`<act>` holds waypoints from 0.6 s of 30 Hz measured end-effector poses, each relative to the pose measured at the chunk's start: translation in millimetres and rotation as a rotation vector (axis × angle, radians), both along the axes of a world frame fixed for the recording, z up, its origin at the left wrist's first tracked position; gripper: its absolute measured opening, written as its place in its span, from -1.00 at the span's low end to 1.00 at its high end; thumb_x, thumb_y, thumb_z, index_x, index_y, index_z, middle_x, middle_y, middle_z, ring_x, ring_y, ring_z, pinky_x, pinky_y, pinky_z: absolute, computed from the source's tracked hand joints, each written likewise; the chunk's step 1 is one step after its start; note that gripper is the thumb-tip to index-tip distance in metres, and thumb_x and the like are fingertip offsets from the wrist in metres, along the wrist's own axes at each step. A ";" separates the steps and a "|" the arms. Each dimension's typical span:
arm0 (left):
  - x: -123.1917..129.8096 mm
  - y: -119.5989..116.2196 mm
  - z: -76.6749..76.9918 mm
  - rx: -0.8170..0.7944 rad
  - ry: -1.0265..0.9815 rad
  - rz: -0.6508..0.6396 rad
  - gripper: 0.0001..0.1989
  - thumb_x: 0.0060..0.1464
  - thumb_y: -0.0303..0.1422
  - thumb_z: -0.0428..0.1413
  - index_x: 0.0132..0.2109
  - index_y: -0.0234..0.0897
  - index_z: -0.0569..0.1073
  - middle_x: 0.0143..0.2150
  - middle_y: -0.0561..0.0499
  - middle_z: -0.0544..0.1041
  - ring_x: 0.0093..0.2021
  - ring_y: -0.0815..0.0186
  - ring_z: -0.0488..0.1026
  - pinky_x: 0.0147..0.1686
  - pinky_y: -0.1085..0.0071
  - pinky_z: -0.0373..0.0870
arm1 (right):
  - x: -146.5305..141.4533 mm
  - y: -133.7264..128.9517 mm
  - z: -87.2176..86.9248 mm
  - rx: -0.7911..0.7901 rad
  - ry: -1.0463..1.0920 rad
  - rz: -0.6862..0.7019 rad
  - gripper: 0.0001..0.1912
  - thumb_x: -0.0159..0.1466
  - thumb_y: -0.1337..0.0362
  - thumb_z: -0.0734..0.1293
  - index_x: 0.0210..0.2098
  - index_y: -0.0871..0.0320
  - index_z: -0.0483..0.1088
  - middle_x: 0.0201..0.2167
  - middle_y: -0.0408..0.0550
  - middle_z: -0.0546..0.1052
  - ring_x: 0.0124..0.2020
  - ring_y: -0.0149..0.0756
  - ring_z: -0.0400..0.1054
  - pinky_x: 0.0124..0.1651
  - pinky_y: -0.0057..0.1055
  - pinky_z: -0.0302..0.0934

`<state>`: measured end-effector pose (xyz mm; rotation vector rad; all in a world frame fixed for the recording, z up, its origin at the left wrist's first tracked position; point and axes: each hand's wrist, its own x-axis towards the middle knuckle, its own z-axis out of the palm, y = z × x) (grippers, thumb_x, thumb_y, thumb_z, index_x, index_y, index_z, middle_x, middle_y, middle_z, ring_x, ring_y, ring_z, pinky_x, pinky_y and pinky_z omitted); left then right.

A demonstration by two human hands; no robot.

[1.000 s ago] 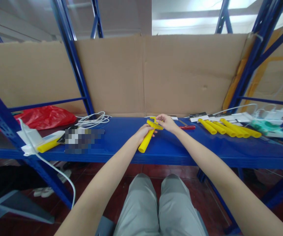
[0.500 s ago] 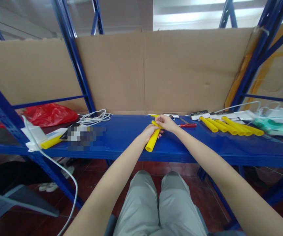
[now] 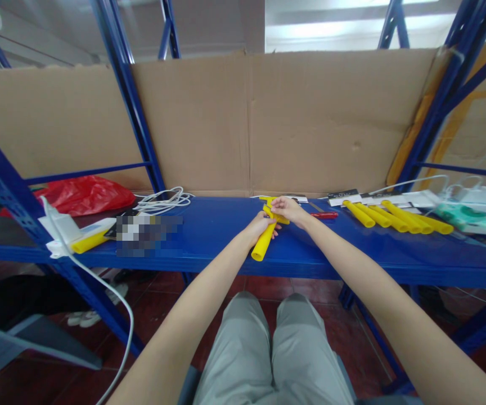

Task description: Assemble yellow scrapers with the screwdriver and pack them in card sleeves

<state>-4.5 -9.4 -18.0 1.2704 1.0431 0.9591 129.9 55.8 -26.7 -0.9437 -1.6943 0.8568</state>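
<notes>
Half a second earlier the yellow tube (image 3: 263,246) had shown its crosspiece (image 3: 284,219) mostly hidden; now the crosspiece slanted out to the right beneath the right hand (image 3: 290,210). The tube's near end had shifted only slightly and pointed back toward the person, above the counter (image 3: 213,233) near its front edge. A co-worker's forearm, seen before at the far left, was gone from view.

The left hand's (image 3: 260,226) fingers were closed around the tube's upper part. The right fingers were drawn together in a pinch at the crosspiece, though the hand hid the exact contact.

A red screwdriver (image 3: 325,215) lay just beyond the right wrist. Farther right lay a row of yellow tubes (image 3: 398,218), with black-and-white packs (image 3: 344,197) behind and a green object (image 3: 454,214) past them. On the left were coiled white cable (image 3: 169,198), a red plastic bag (image 3: 89,197) and another yellow piece (image 3: 89,242); pixelation masked a patch beside it. Cardboard (image 3: 196,124) walled off the back.
</notes>
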 end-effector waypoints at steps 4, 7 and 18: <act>0.0 0.0 -0.8 0.008 0.011 -0.006 -0.73 0.16 -0.55 -0.06 0.01 -0.33 0.18 -0.54 0.08 0.45 -0.71 0.43 0.30 -0.64 0.51 0.29 | -0.3 -4.6 2.7 -0.076 0.015 0.011 -0.81 0.02 0.50 0.36 -0.44 0.14 0.31 -0.43 -0.15 0.49 -0.35 -0.41 0.39 -0.06 -0.29 0.29; -0.5 0.3 -1.6 0.005 0.019 -0.012 -0.72 0.17 -0.54 -0.06 0.03 -0.33 0.16 -0.52 0.07 0.46 -0.69 0.43 0.32 -0.64 0.52 0.29 | -1.4 -6.4 3.6 -0.092 0.032 -0.012 -0.81 0.03 0.52 0.35 -0.45 0.14 0.30 -0.45 -0.16 0.49 -0.35 -0.41 0.39 -0.07 -0.30 0.30; -0.8 0.6 -1.5 0.045 0.063 -0.047 -0.74 0.16 -0.54 -0.06 0.00 -0.31 0.15 -0.53 0.11 0.44 -0.69 0.45 0.31 -0.62 0.52 0.29 | 3.4 -6.9 3.9 -0.124 -0.017 -0.115 -0.79 0.00 0.43 0.41 -0.39 0.15 0.33 -0.37 -0.15 0.46 -0.32 -0.41 0.36 -0.10 -0.35 0.27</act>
